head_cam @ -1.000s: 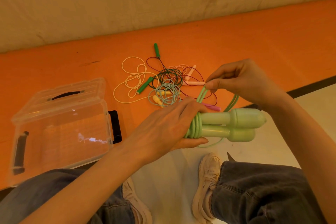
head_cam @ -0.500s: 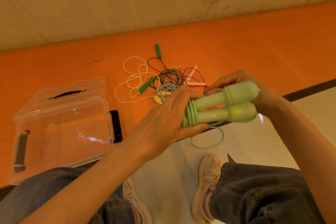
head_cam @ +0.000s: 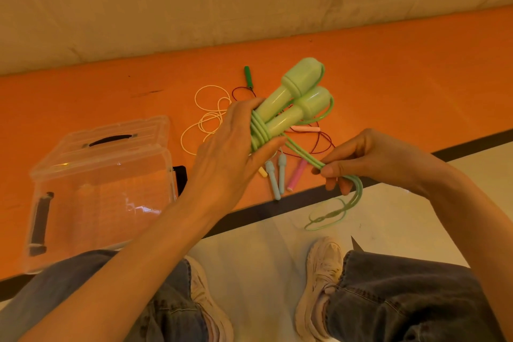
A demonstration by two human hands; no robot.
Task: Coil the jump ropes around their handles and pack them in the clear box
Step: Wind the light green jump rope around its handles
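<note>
My left hand [head_cam: 236, 147] grips the two light green handles [head_cam: 294, 100] held side by side, tilted up to the right, with several turns of green rope wound around their lower ends. My right hand [head_cam: 369, 158] pinches the doubled green rope [head_cam: 302, 153] a short way from the handles; the loose end hangs in a loop [head_cam: 333, 214] below it. The clear box [head_cam: 94, 189] stands open at the left on the orange surface [head_cam: 388, 78]. More jump ropes lie tangled behind my hands: a white one [head_cam: 205, 119], a dark green handle [head_cam: 247, 73], pale blue handles [head_cam: 277, 178] and a pink handle [head_cam: 297, 175].
The box's lid [head_cam: 116, 133] stands up behind it, with black latches at its sides. A dark strip [head_cam: 277, 208] edges the orange surface. My legs in jeans and pale shoes [head_cam: 322, 280] rest on the light floor below.
My left hand has lifted and tilted the green handles upward. My right hand has left the handle tops and come down to the right, pulling the doubled rope taut.
</note>
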